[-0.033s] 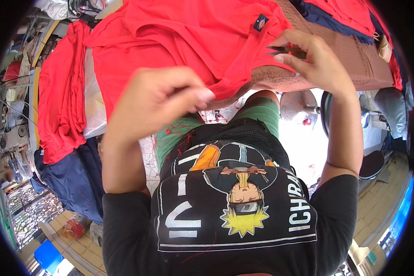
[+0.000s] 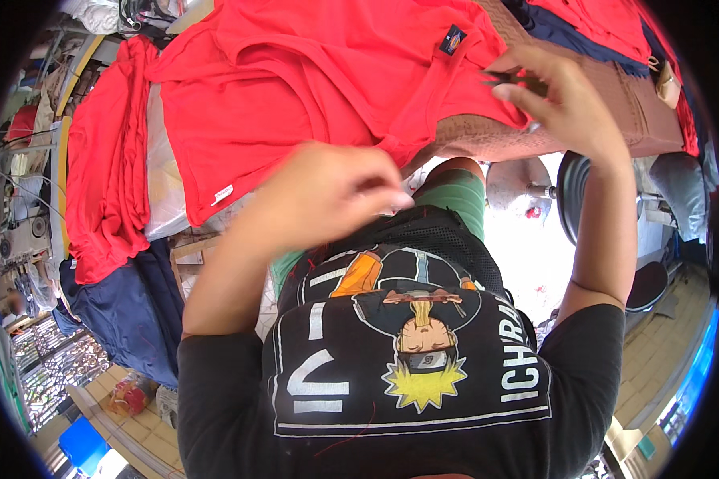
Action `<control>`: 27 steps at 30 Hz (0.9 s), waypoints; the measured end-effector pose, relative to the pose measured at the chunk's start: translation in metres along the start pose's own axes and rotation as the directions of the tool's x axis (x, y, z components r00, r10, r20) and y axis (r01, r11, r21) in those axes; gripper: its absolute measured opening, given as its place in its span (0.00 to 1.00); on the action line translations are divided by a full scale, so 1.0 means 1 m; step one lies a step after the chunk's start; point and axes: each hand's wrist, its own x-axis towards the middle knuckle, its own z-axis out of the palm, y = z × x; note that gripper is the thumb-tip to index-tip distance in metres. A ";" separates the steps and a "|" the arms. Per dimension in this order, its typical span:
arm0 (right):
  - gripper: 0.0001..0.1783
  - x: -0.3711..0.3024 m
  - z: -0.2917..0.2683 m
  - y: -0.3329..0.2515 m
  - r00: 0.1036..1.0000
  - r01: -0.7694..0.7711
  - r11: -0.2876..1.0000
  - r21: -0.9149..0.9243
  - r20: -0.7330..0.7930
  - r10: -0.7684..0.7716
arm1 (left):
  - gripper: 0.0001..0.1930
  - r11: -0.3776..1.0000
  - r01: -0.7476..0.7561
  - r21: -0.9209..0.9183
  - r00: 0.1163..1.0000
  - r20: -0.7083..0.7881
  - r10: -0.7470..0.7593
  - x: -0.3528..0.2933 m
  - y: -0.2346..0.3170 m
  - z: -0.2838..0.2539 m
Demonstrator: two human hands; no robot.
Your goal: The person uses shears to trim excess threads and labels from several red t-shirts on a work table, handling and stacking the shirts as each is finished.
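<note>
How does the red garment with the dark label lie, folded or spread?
Spread, though rumpled: the red garment lies wide, partly over the brown surface, loosely creased, its dark label showing.

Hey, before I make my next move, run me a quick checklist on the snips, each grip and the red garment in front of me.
1. Snips held in the right grip: ok, blades pointing left.
2. Left grip free: cannot tell, it is blurred.
3. Blades off the red garment: cannot tell, they overlap it in view, but contact is unclear.
4. Garment lying smooth: not ok, folds run across it.
5. Dark label in view: ok, uncovered.
6. White tag in view: ok, near the garment's lower left corner.
</note>
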 end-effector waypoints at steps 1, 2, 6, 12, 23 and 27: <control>0.14 -0.005 -0.019 0.002 0.997 -0.079 0.997 0.018 -0.020 0.079 | 0.15 0.984 -0.103 0.148 0.994 -0.011 0.106 0.011 -0.011 0.025; 0.13 -0.005 -0.034 0.012 0.992 -0.126 0.991 0.047 -0.025 0.128 | 0.21 0.923 -0.199 0.329 0.970 -0.066 0.233 0.022 -0.026 0.053; 0.13 -0.023 -0.060 0.038 0.942 -0.049 0.982 0.184 -0.318 0.107 | 0.29 0.742 -0.054 0.668 0.827 -0.387 0.408 0.063 -0.071 0.090; 0.23 0.000 0.015 0.009 0.942 0.223 0.971 0.082 -0.273 -0.193 | 0.09 0.938 -0.213 0.273 0.726 -0.598 0.338 0.060 -0.042 0.035; 0.07 0.061 0.052 0.021 0.985 0.115 0.767 0.631 -0.175 -0.004 | 0.12 0.697 -0.459 -0.551 0.679 -0.724 -0.126 0.048 -0.046 -0.035; 0.09 0.064 0.051 0.021 0.983 0.127 0.790 0.600 -0.184 -0.018 | 0.11 0.679 -0.456 -0.575 0.707 -0.698 -0.116 0.050 -0.058 -0.032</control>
